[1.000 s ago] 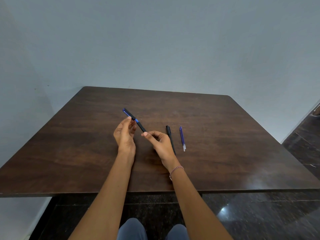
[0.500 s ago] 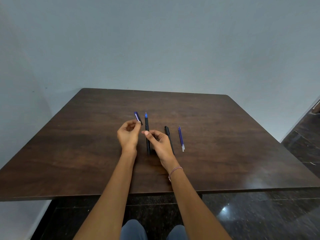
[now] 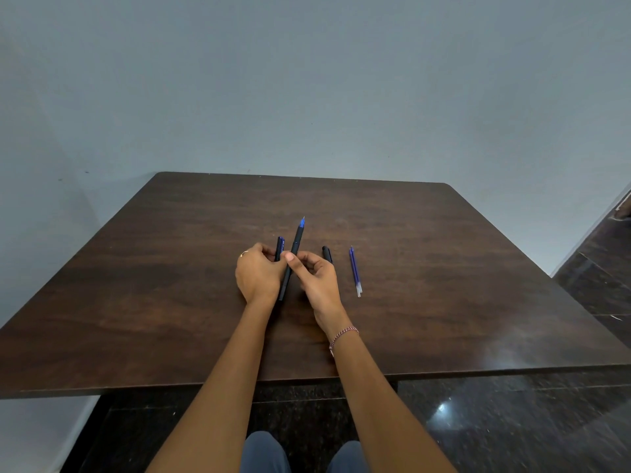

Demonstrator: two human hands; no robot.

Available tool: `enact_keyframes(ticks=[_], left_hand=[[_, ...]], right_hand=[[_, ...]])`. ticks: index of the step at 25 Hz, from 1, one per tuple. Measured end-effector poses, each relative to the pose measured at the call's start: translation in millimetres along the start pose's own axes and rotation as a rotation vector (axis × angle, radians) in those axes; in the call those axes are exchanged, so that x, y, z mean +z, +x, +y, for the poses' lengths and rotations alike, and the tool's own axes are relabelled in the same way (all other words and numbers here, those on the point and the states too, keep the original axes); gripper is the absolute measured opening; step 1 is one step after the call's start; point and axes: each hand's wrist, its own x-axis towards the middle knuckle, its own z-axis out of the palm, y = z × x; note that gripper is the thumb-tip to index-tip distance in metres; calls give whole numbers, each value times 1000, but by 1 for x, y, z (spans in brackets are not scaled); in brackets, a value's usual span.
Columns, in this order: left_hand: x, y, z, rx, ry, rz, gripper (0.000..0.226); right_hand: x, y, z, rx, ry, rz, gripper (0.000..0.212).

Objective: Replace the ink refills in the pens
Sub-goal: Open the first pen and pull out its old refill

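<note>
My right hand (image 3: pixel 316 278) pinches a black pen (image 3: pixel 296 238) with a blue tip, uncapped, pointing away from me above the middle of the table. My left hand (image 3: pixel 257 276) holds its dark blue cap (image 3: pixel 279 247) just left of the pen, cap and pen apart. A second black pen (image 3: pixel 327 254) lies on the table behind my right hand, mostly hidden by it. Two blue refills (image 3: pixel 355 271) lie side by side to its right.
The dark wooden table (image 3: pixel 136 302) stands against a pale wall at the back and left. Its front edge runs close above my knees. Dark glossy floor shows to the right.
The cap came off the pen: my left hand drew it away to the left, and my right hand turned the pen so its blue tip points away from me.
</note>
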Motion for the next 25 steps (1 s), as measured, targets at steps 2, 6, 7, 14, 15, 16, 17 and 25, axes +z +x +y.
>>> enact_keyframes(ticks=[2, 6, 7, 14, 15, 16, 17, 25], left_hand=[[1, 0, 0, 20, 27, 5, 16], [4, 2, 0, 30, 129, 5, 26], [4, 2, 0, 32, 160, 6, 27], [3, 5, -10, -52, -126, 198, 22], [1, 7, -13, -78, -390, 168, 18], [-3, 9, -16, -93, -668, 82, 16], [-7, 9, -18, -100, -900, -49, 17], [-21, 8, -14, -194, -1310, -828, 37]], right_hand=[[1, -1, -1, 1, -4, 6, 11], [2, -2, -4, 1, -13, 24, 9], [2, -2, -5, -2, -16, 23, 9], [-1, -4, -5, 53, -11, -44, 17], [-1, -4, -4, 58, -10, -67, 17], [-2, -4, -4, 59, -12, -91, 17], [-2, -4, -4, 54, -22, -117, 17], [-2, -3, 0, 30, -108, -279, 22]])
